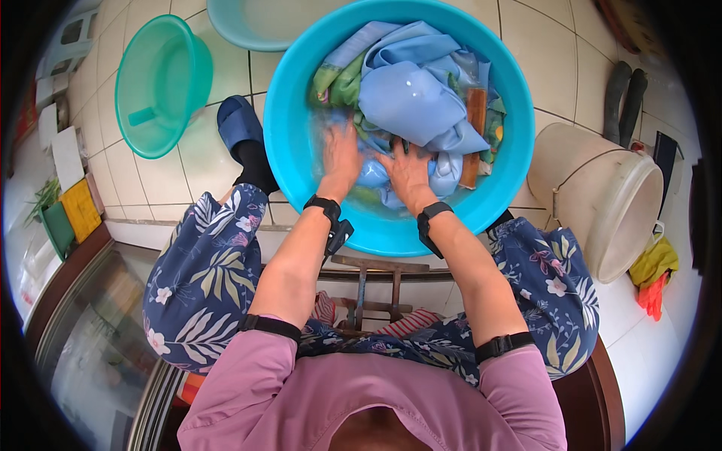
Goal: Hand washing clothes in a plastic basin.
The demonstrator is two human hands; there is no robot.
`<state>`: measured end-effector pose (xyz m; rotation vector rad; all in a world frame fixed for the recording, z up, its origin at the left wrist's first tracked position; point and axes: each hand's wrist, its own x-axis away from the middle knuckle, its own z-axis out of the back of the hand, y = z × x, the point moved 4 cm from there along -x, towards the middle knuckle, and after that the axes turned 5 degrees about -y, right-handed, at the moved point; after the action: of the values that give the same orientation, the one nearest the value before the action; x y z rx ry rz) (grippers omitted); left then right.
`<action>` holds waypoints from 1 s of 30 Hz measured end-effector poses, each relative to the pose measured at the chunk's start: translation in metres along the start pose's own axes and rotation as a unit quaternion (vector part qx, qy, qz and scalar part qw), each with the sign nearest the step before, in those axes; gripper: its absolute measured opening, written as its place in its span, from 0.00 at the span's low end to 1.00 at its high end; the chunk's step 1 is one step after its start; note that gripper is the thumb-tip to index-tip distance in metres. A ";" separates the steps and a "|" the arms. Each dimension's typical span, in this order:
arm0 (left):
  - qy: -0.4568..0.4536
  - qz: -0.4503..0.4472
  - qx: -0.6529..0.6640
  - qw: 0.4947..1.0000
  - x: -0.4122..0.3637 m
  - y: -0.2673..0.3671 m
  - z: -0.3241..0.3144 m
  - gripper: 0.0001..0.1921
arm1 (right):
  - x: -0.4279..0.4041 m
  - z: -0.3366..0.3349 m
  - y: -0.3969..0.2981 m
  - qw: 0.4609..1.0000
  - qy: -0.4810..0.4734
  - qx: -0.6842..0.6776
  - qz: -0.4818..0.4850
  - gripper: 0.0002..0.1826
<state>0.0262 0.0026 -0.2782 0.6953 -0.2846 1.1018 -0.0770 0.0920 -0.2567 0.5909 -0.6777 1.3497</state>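
Before me a large blue plastic basin (397, 243) holds water and a heap of wet light-blue cloth (403, 98). Green patterned cloth (345, 84) lies at the heap's left, with more at its right. A brown wooden board (474, 135) leans in the basin's right side, partly under the cloth. My left hand (341, 155) is in the water at the left of the heap, blurred by splashing; its fingertips touch cloth. My right hand (407, 169) presses on wet cloth at the heap's lower edge, thumb spread, its fingertips partly hidden. Whether either hand grips cloth is unclear.
A green plastic basin (163, 84) stands on the tiled floor at left. Another pale-blue basin (248, 35) sits beyond. To the right, a whitish bucket (569, 186) lies on its side, near dark boots (623, 101). A glass-panelled sliding door (107, 327) is at lower left.
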 end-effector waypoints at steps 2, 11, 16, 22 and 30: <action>-0.030 0.017 -0.016 0.999 -0.008 -0.009 -0.012 0.34 | -0.010 -0.008 -0.001 1.000 -0.003 -0.016 -0.001 0.32; -0.110 -0.045 0.005 0.993 -0.022 -0.003 0.024 0.28 | -0.014 0.006 0.012 0.990 0.036 -0.128 0.040 0.34; -0.089 -0.020 0.003 0.996 0.034 0.030 0.049 0.51 | 0.043 0.037 0.012 0.994 0.071 -0.077 0.034 0.36; -0.143 -0.033 -0.075 0.986 0.062 0.037 0.012 0.52 | 0.071 0.010 0.012 0.997 -0.004 -0.080 -0.020 0.36; -0.156 -0.019 -0.136 0.978 0.031 0.021 -0.012 0.48 | 0.031 -0.015 0.016 0.988 -0.081 -0.131 -0.032 0.37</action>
<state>0.0194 0.0380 -0.2623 0.6231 -0.6758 0.8932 -0.0891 0.1255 -0.2442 0.5076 -0.9446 1.1375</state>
